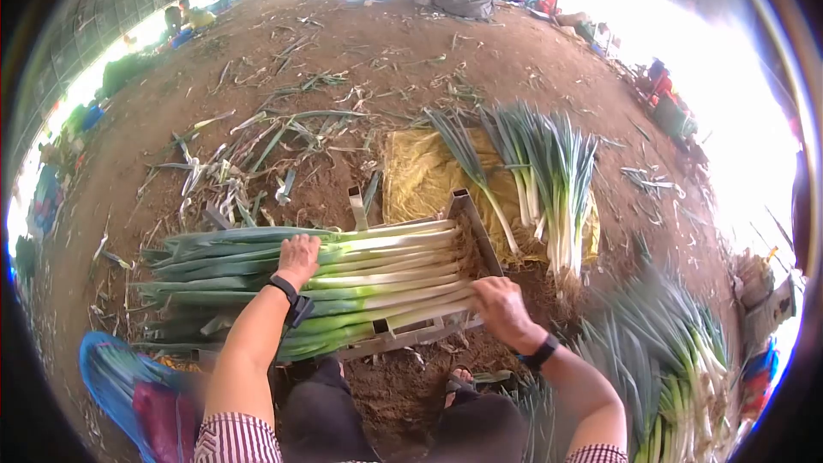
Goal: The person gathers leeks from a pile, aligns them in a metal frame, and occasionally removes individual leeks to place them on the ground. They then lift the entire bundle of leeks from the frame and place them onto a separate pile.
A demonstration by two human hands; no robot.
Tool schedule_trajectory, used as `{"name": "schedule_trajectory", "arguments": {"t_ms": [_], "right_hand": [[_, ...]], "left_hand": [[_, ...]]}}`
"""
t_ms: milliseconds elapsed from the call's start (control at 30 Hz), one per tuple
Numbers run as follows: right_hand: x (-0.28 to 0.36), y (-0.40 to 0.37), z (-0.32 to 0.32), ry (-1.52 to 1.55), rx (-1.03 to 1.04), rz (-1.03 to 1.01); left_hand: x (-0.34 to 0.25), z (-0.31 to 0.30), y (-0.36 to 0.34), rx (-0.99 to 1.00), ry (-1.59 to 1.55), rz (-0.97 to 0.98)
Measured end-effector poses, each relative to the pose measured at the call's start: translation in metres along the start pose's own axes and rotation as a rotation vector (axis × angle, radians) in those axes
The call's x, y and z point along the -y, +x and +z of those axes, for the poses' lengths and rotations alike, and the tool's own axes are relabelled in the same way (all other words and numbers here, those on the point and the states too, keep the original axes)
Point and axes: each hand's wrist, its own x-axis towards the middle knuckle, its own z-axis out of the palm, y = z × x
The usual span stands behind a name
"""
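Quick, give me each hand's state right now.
Left hand: open, palm down on the leeks in the metal frame.
Right hand: against the leeks' root ends; open or closed cannot be told.

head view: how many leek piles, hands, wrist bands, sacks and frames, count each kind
leek piles: 3
hands: 2 (left hand, right hand)
black wrist bands: 2
yellow sack: 1
metal frame: 1
total: 9
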Motion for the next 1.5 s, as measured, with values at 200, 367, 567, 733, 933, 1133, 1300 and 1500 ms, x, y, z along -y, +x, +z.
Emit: {"name": "schedule_trajectory", "arguments": {"t_ms": [200,367,567,733,933,1133,1300,1500], "right_hand": [[-0.009,0.091,0.104,-0.03,-0.003,0.119],[-0.069,0.151,0.179,-0.19,0.082,0.153],[-0.085,0.167,0.182,-0.06,-0.082,0.213],[-0.095,0.172,0.187,-0.098,-0.07,0.176],[-0.104,0.184,0.206,-0.156,0.008,0.275],[-0.021,0.137,0.106,0.138,0.208,0.225],[0.011,-0.004,-0.05,0.506,0.251,0.108],[-0.037,-0.318,-0.162,-0.042,0.174,0.9]], "left_hand": [[-0.006,0.028,0.016,0.004,0.124,-0.046],[0.01,0.057,0.018,-0.118,0.214,0.051],[0.003,0.027,0.018,0.044,0.214,0.214],[0.003,0.028,0.03,0.071,0.378,0.325],[-0.011,0.023,0.037,0.353,0.328,0.222],[-0.005,0.049,0.035,0.198,0.278,0.24],[0.012,0.06,0.033,0.122,0.111,0.232],[0.015,0.067,0.048,0.202,0.275,0.206]]}}
